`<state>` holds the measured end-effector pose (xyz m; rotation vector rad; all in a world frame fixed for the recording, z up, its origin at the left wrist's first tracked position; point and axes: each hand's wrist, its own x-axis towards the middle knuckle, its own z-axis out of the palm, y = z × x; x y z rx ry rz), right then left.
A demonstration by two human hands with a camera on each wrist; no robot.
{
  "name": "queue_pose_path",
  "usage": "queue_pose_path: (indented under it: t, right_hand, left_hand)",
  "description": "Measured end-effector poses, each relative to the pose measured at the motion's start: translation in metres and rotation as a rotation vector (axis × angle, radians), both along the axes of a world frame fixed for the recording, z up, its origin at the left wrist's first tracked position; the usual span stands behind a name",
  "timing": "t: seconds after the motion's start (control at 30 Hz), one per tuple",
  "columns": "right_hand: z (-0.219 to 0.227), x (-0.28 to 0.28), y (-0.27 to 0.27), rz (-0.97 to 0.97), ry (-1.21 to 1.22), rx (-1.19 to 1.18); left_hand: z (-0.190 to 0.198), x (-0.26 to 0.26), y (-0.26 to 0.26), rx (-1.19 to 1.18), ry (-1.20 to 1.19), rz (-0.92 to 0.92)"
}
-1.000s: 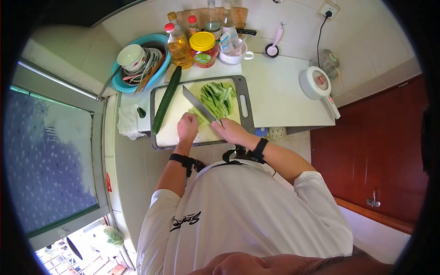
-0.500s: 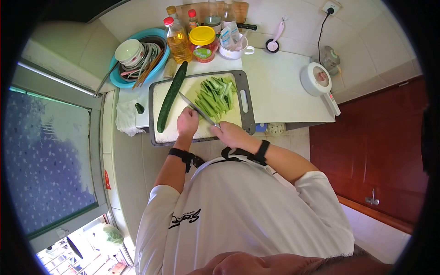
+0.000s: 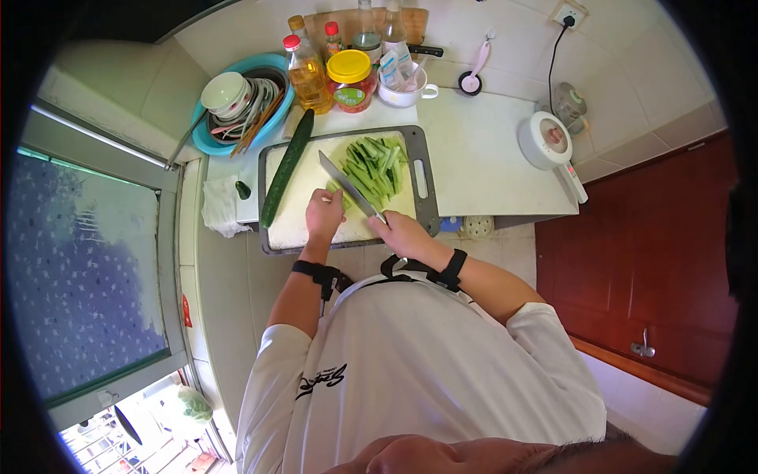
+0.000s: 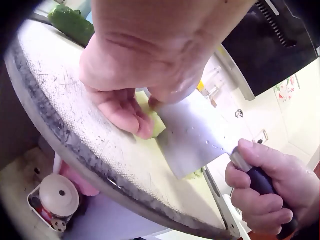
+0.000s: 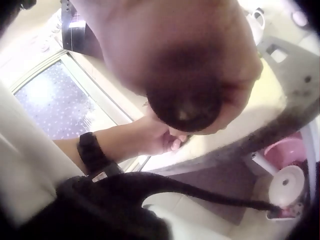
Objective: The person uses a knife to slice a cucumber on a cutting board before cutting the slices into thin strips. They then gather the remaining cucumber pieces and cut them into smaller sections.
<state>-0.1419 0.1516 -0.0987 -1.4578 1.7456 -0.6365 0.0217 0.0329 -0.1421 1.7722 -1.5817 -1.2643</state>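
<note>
My right hand (image 3: 401, 233) grips the dark handle of a broad kitchen knife (image 4: 195, 135). Its blade slants across the cutting board (image 3: 296, 225), flat side toward the left wrist camera. Beside the blade, the curled fingers of my left hand (image 4: 132, 75) hold a pale green cucumber piece (image 4: 159, 126) on the board. Cut cucumber strips (image 3: 371, 170) lie in a pile beyond the knife. A whole dark green cucumber (image 3: 288, 170) rests along the board's left side, its far end past the rim. In the right wrist view my hand and the handle end hide the blade.
Left of the board are a white plastic bag (image 3: 221, 207) and a cucumber end (image 3: 242, 189). Behind stand a blue basin (image 3: 201, 138) of dishes, an oil bottle (image 3: 306, 79), a yellow-lidded jar (image 3: 351, 83) and a white mug (image 3: 401, 96). A white electric pot (image 3: 543, 142) stands far right.
Half a second ago the blade looked narrow and nearly edge-on; now more of its broad side shows. Both hands stay at about the same place over the board, and the head view has shifted slightly.
</note>
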Motion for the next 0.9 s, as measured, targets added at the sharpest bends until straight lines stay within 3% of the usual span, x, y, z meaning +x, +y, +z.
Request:
queue_pose_path:
  t: [0.17, 0.3, 0.33, 0.37, 0.53, 0.77, 0.9]
  right_hand:
    - [0.030, -0.002, 0.000, -0.078, -0.200, 0.272]
    - [0.034, -0.005, 0.002, -0.102, -0.211, 0.283]
    - [0.025, -0.004, 0.004, -0.074, -0.135, 0.181]
    - [0.020, -0.005, 0.007, -0.048, -0.060, 0.080]
    - [0.026, -0.004, 0.014, 0.004, -0.024, 0.082]
    - [0.035, -0.008, 0.006, 0.074, -0.018, 0.141]
    - [0.007, -0.005, -0.016, 0.036, -0.163, 0.132]
  left_hand:
    - [0.017, 0.000, -0.001, 0.103, 0.040, 0.026]
    - [0.020, -0.004, -0.005, 0.113, -0.126, -0.084]
    - [0.018, -0.005, -0.006, 0.109, -0.149, -0.121]
    - [0.016, -0.007, -0.004, 0.110, -0.150, -0.123]
    - [0.010, -0.012, -0.001, -0.039, -0.289, -0.114]
    - [0.004, -0.009, 0.001, -0.081, -0.294, -0.123]
    - [0.011, -0.006, -0.001, -0.035, -0.173, -0.121]
